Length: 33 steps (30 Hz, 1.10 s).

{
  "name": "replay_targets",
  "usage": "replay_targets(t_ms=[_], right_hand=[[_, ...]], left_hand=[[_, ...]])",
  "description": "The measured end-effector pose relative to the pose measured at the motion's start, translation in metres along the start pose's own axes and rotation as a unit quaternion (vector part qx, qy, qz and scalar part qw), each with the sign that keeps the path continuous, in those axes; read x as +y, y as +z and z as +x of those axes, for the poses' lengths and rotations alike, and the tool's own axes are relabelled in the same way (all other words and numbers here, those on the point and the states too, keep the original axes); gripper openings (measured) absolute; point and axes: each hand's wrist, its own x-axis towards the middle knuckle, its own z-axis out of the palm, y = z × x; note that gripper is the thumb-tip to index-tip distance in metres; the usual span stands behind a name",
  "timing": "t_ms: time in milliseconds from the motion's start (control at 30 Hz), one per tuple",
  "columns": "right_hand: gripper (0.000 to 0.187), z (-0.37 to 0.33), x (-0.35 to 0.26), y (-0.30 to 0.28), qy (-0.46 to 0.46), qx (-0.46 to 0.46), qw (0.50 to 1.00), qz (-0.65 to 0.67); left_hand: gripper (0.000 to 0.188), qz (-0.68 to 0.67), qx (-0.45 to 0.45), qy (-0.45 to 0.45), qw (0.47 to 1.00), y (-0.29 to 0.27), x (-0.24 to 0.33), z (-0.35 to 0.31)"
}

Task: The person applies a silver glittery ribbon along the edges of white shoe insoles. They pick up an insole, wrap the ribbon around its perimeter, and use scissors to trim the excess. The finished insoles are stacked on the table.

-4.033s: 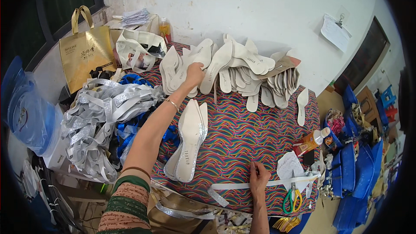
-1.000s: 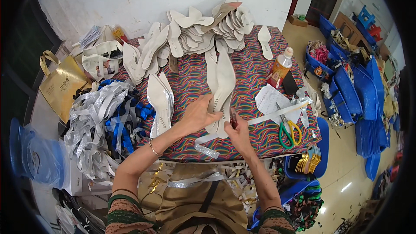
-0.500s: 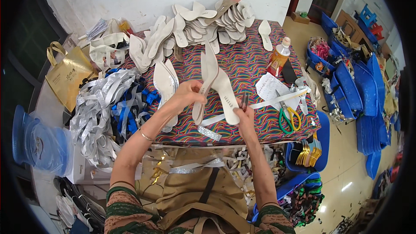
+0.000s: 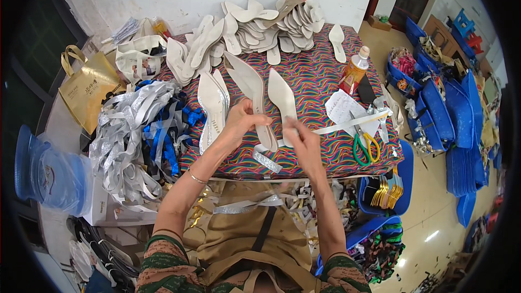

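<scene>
My left hand (image 4: 243,123) is closed round the heel end of a few stacked cream shoe insoles (image 4: 251,86), their pointed toes tilted away to the left. Just right of them, a single cream insole (image 4: 280,93) points away from me. My right hand (image 4: 303,142) grips its heel end; the fingertips are blurred. Left of my left hand lie insoles with a silver glitter edging (image 4: 210,103). A short silver glitter strip (image 4: 268,161) lies near the table's front edge, below the held stack.
A heap of insoles (image 4: 255,27) covers the back of the patterned table (image 4: 317,95). Silver ribbons (image 4: 122,141) pile up at left. At right are a bottle (image 4: 354,69), a phone (image 4: 364,89), paper (image 4: 339,109) and scissors with green and yellow handles (image 4: 364,144). Blue bins (image 4: 429,108) stand beyond.
The stack in my left hand has swung its toes left. The single insole, earlier slanting across behind that stack, now stands apart from it and points straight away. My right hand has moved slightly nearer me.
</scene>
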Motion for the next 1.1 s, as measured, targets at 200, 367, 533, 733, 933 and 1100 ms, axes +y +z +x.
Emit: replay_targets(t_ms=[200, 367, 533, 733, 933, 1100], right_hand=[[0.034, -0.041, -0.017, 0.016, -0.075, -0.065, 0.994, -0.045], [0.018, -0.059, -0.017, 0.006, 0.206, 0.115, 0.895, 0.379], [0.028, -0.045, 0.006, -0.025, 0.132, 0.063, 0.953, 0.266], [0.025, 0.024, 0.01, 0.024, 0.12, -0.009, 0.956, 0.267], [0.038, 0.043, 0.003, 0.035, 0.09, -0.146, 0.98, -0.098], [0.04, 0.026, 0.039, 0.019, -0.054, 0.047, 0.926, -0.37]], left_hand=[[0.029, 0.014, -0.009, -0.021, 1.0, 0.017, 0.002, -0.012], [0.029, -0.22, -0.2, -0.081, 0.951, -0.02, -0.004, -0.013], [0.045, -0.019, -0.123, 0.054, 0.991, -0.035, 0.049, -0.064], [0.071, -0.075, -0.021, 0.086, 0.993, -0.05, 0.023, -0.112], [0.059, -0.144, 0.056, 0.045, 0.987, -0.058, -0.019, -0.148], [0.039, -0.038, 0.123, 0.019, 0.992, -0.043, -0.041, -0.145]])
